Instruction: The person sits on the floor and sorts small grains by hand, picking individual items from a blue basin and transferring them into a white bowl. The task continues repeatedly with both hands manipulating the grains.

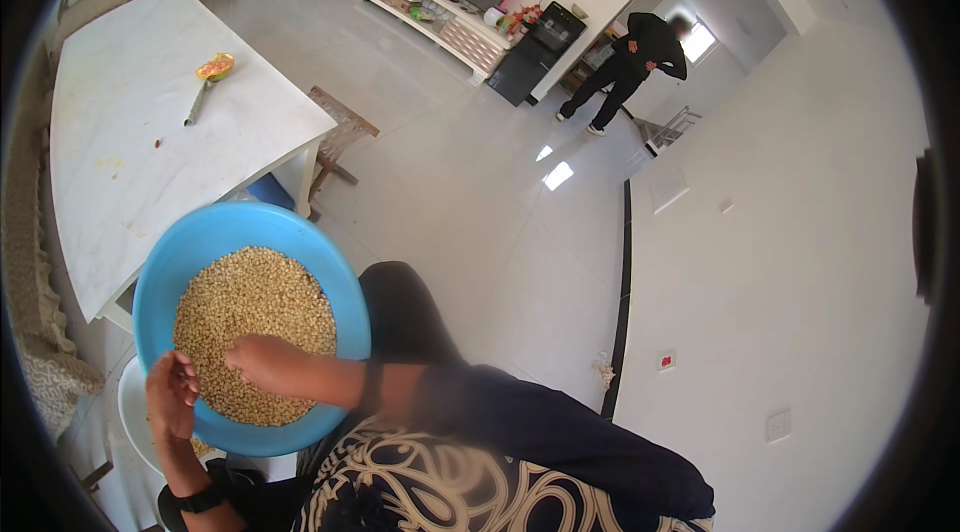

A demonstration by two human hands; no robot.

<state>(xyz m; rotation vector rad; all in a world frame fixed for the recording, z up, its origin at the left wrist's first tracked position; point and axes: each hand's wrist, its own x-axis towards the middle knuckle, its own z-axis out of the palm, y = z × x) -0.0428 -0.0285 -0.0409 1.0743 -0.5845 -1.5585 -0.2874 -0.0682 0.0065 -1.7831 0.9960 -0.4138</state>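
Observation:
A large blue plastic basin [346, 314] rests by my lap, with a broad layer of pale dried kernels or beans [255, 299] inside. My right hand [266, 365] reaches across the basin just over the kernels. Its fingers curl downward, and what they may hold is hidden. At the basin's near left rim is my left hand [172, 397], cupped with bent fingers. Whether it has kernels in it is too small to make out. Partly beneath the basin, a white bowl [133, 412] shows a few similar kernels near its bottom edge.
Left of the basin stands a white marble-look table [150, 104] bearing a yellow-rimmed fruit piece [216, 67] and a rolled strip [196, 103]. A wooden stool [337, 127] is beside it. Farther off, a person in dark clothes [637, 67] stands in a doorway. A wall [750, 254] runs along the right.

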